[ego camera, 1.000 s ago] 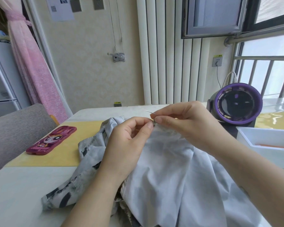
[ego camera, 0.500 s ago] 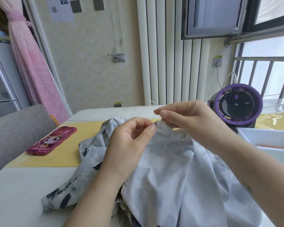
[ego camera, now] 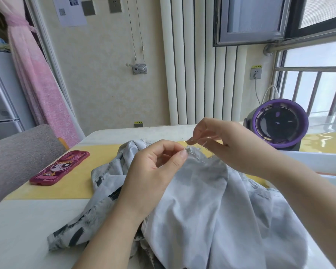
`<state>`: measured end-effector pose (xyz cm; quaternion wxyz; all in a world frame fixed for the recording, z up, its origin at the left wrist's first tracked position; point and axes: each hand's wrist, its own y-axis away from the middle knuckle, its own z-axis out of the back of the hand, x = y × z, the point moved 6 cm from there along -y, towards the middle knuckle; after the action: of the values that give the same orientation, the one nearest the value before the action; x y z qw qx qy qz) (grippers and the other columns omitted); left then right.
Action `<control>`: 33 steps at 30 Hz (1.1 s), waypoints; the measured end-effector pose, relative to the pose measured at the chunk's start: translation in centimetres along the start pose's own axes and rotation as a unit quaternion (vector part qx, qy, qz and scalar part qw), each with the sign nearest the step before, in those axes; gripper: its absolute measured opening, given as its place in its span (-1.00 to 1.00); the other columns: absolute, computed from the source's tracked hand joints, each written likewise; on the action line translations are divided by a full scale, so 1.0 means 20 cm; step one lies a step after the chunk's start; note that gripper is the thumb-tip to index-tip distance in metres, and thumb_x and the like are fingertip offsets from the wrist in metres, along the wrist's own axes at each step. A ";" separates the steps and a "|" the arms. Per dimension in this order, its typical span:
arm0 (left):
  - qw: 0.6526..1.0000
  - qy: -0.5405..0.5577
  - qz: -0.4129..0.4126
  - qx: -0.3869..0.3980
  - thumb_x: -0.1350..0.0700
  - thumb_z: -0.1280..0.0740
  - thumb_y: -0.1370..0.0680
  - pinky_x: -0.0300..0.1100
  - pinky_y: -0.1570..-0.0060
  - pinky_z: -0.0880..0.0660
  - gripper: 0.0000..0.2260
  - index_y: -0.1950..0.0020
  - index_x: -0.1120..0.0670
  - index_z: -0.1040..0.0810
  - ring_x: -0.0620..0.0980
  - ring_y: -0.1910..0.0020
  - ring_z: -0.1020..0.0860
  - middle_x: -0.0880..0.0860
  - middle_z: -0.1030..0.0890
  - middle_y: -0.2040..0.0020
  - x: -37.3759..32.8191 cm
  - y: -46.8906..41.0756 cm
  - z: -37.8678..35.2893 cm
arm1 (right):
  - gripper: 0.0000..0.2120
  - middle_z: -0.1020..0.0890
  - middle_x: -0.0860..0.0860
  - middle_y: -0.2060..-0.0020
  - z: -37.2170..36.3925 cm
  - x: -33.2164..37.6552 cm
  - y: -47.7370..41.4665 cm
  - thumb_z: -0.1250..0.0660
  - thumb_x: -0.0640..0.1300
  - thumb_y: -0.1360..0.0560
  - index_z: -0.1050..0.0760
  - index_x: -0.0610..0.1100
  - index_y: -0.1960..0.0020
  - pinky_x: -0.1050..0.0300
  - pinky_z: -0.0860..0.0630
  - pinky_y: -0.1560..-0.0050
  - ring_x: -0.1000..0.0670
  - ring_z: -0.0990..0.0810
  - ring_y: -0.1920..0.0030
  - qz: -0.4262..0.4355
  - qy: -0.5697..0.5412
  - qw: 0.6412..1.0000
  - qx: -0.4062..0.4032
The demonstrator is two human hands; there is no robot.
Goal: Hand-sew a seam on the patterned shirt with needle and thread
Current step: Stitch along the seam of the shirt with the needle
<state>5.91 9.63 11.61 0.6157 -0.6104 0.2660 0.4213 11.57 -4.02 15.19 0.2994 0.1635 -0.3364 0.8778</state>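
The patterned shirt (ego camera: 202, 200) lies heaped on the bench (ego camera: 17, 230) in front of the person, pale inner side up, with 1 fold lifted to a peak where the frayed seam edge (ego camera: 195, 153) is being worked. The left hand (ego camera: 153, 171) pinches that edge between thumb and forefinger. At 1 o'clock from those fingertips and just above the cloth, the right hand (ego camera: 227, 146) pinches the needle (ego camera: 190, 141), whose tip points toward 9 o'clock. The hands are close but apart. The thread is too fine to trace.

This looks like the start of a new stitch. To do it well, the left pinch should hold both layers flat and taut just beside the entry point, with the fingertips out of the needle's line. The tip should go in close to the last stitch and well inside the fraying. The thread should be drawn snug but not so hard that the cloth puckers.

At 9 o'clock from the shirt a pink phone (ego camera: 60, 167) rests on a yellow mat (ego camera: 76, 189), and at 2 o'clock stands a purple fan (ego camera: 277, 123).
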 end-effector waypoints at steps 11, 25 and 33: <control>1.000 0.008 0.012 0.017 0.04 -0.35 -0.42 -0.45 0.14 -0.42 -0.93 0.19 -0.09 -0.63 -0.25 0.23 -0.53 -0.16 -0.61 0.27 0.01 0.00 -0.01 | -0.73 -0.55 0.05 -0.02 -0.02 0.02 0.00 -0.28 -0.34 -0.52 -0.43 0.04 0.05 0.47 -0.41 -0.09 0.27 -0.57 -0.03 0.065 0.032 0.996 -0.057; 1.000 0.013 0.015 0.023 0.04 -0.36 -0.42 -0.44 0.13 -0.43 -0.92 0.22 -0.13 -0.64 -0.24 0.22 -0.54 -0.16 -0.62 0.26 0.02 -0.01 -0.01 | -0.95 -0.68 0.10 0.10 0.02 0.01 -0.01 -0.37 -0.22 -0.47 -0.60 -0.11 0.11 0.36 -0.40 0.01 0.15 -0.41 0.04 0.135 0.078 0.981 -0.119; 0.999 0.026 0.020 0.026 0.04 -0.43 -0.44 -0.44 0.14 -0.43 -0.95 0.22 -0.10 -0.65 -0.24 0.22 -0.55 -0.14 -0.63 0.25 0.02 -0.01 -0.01 | -0.91 -0.65 0.12 0.17 0.03 0.01 -0.01 -0.33 -0.18 -0.45 -0.61 -0.12 0.11 0.34 -0.41 0.02 0.14 -0.44 0.08 0.135 0.079 0.976 -0.148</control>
<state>6.29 9.48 11.25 0.6156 -0.5997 0.3047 0.4105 11.58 -4.20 15.84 0.2244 0.0005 -0.4571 0.8606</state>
